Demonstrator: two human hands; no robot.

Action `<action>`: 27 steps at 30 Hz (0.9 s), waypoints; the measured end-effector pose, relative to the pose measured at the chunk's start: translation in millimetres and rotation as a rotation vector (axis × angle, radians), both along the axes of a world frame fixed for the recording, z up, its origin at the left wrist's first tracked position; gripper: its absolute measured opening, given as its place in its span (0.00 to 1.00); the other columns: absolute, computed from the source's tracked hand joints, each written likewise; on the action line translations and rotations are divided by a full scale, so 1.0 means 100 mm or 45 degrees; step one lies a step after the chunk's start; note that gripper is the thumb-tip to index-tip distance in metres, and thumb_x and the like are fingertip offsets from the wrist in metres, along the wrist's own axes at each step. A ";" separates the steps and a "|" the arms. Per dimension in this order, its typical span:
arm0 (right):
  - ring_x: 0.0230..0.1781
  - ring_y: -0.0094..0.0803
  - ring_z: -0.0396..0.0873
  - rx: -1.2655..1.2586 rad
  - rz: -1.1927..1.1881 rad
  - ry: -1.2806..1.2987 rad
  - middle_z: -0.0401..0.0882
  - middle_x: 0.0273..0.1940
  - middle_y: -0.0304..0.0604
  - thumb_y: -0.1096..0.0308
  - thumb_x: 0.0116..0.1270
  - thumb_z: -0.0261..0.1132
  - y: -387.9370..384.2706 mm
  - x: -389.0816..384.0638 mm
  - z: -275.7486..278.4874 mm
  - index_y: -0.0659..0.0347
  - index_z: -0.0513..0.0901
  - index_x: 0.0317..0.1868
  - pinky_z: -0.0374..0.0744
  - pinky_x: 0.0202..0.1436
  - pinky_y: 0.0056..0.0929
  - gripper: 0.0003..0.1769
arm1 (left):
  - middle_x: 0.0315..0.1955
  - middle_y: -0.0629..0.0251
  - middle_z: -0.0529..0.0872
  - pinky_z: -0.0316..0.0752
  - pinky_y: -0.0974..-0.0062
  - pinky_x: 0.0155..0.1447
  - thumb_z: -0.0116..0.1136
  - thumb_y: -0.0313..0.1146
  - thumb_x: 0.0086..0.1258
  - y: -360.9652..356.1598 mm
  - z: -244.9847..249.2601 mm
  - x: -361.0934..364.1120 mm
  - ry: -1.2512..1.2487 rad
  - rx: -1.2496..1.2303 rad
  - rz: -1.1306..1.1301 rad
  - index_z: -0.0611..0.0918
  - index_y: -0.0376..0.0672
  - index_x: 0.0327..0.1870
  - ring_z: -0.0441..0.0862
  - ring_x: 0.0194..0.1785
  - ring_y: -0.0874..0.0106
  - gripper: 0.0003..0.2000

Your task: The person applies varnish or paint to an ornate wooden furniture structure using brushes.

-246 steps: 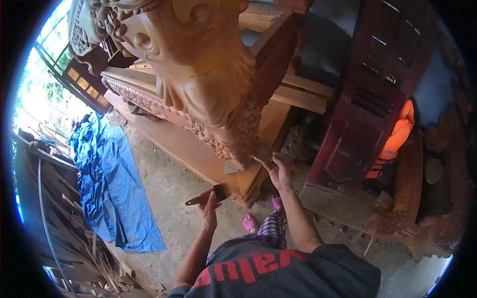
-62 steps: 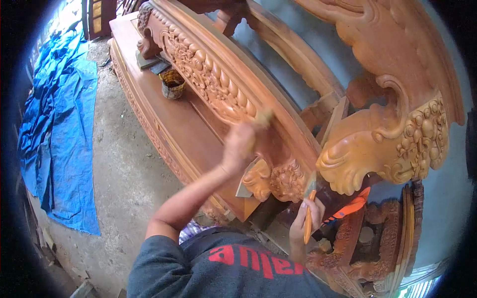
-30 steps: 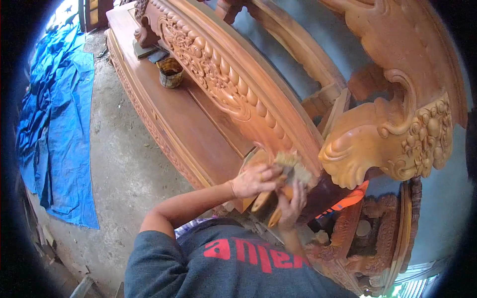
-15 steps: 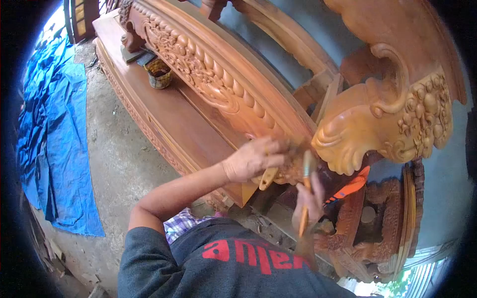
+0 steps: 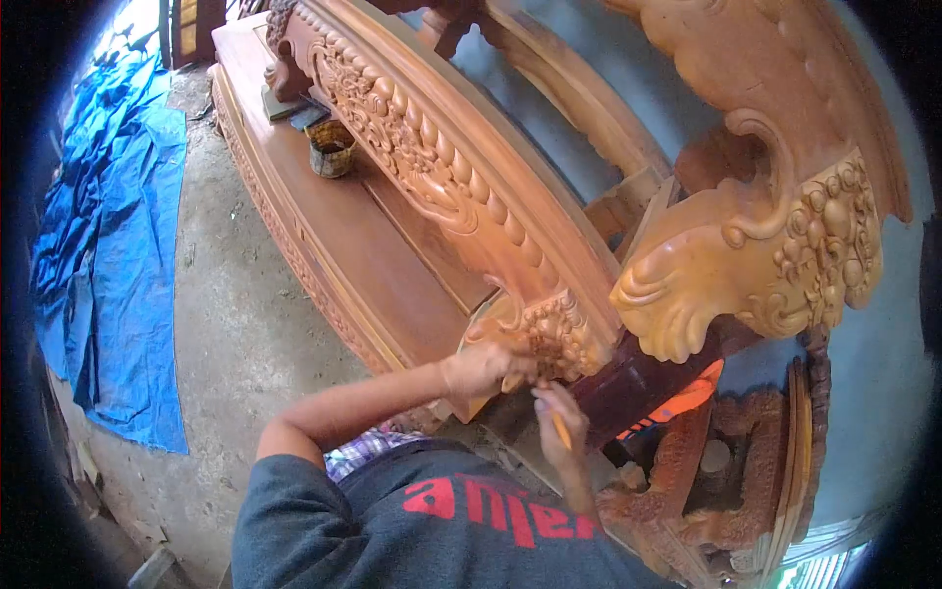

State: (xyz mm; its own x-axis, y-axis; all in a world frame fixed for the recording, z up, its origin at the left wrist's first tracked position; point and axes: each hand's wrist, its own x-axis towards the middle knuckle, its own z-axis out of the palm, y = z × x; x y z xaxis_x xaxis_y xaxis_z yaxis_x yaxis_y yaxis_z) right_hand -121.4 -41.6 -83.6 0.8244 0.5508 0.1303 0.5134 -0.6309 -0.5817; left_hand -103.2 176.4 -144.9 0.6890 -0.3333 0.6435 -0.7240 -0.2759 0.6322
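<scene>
My left hand [image 5: 483, 369] is closed at the carved corner of the wooden furniture. Its fingers wrap the pale flat-handled brush [image 5: 512, 382], which is mostly hidden now. My right hand [image 5: 563, 420] grips a paintbrush by its orange handle [image 5: 561, 432], just below and right of the left hand. The brush's bristles are hard to make out near the fingers. Against both hands lies the carved leg end [image 5: 564, 334], covered in rounded relief. A long carved rail [image 5: 432, 147] runs from it toward the upper left.
A small patterned pot [image 5: 331, 162] stands on the wide wooden board [image 5: 383, 265]. To the right, a large carved scroll leg [image 5: 687, 280] juts close to my right arm. Below it are an orange cloth-like item [image 5: 687, 395] and dark carved frames [image 5: 751, 452]. A blue tarp [image 5: 118, 265] covers floor at left.
My right hand has moved left and up, bringing its paintbrush close to my left hand. My left hand has dropped slightly, uncovering more of the carved corner. The view has shifted a little.
</scene>
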 end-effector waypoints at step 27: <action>0.49 0.50 0.77 0.404 -0.328 -0.894 0.75 0.51 0.59 0.74 0.68 0.59 0.20 0.14 0.43 0.67 0.78 0.48 0.75 0.53 0.41 0.10 | 0.34 0.66 0.81 0.75 0.76 0.45 0.54 0.15 0.61 0.53 0.84 0.40 0.310 -0.871 0.269 0.80 0.38 0.40 0.80 0.42 0.74 0.09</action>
